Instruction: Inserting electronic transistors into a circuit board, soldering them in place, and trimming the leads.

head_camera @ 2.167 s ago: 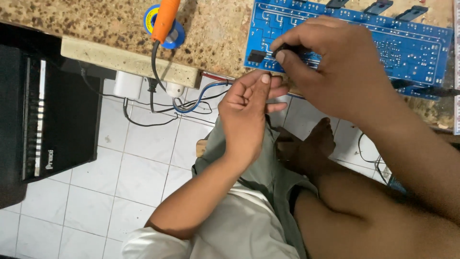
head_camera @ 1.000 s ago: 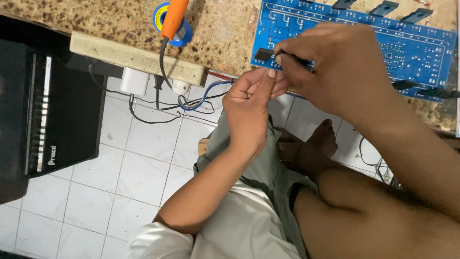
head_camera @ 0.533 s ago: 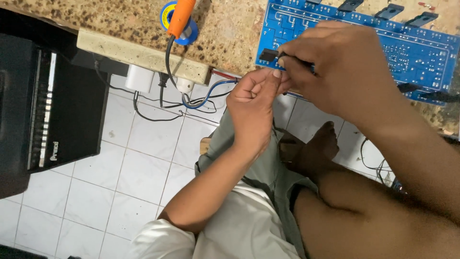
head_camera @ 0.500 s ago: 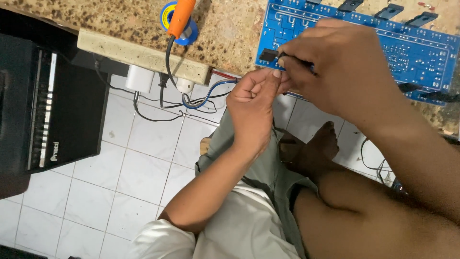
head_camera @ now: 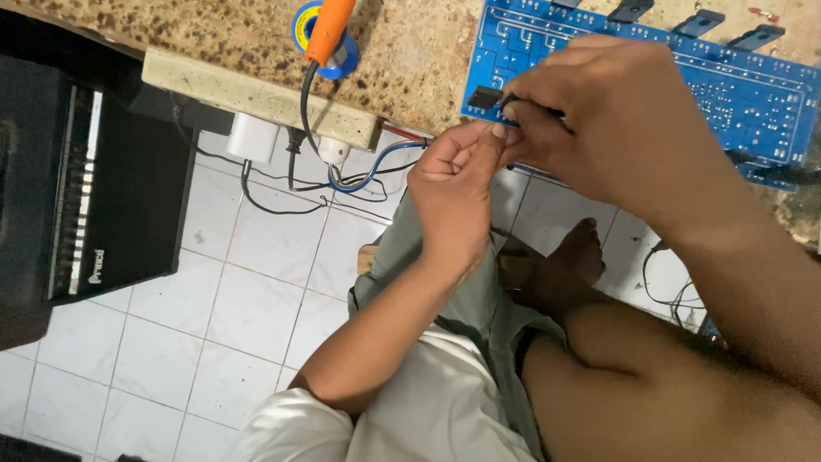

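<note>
A blue circuit board (head_camera: 735,81) lies on a speckled stone counter (head_camera: 402,51). My right hand (head_camera: 607,128) is over the board's near left corner, its fingers pinched on a thin dark tool beside a small black component (head_camera: 483,97). My left hand (head_camera: 453,197) is just below the counter edge, fingers curled, thumb and forefinger pinching something small right against the right hand's fingertips. What the left hand pinches is too small to tell.
An orange-handled soldering iron (head_camera: 329,26) rests on a blue and yellow reel (head_camera: 304,26) on the counter. White plugs (head_camera: 252,137) and wires hang below the edge. A black box (head_camera: 81,197) stands on the white tiled floor at left. My knees fill the lower right.
The view has shifted slightly, so everything sits a little further right and lower. Both hands stay together at the board's corner, with little movement between them.
</note>
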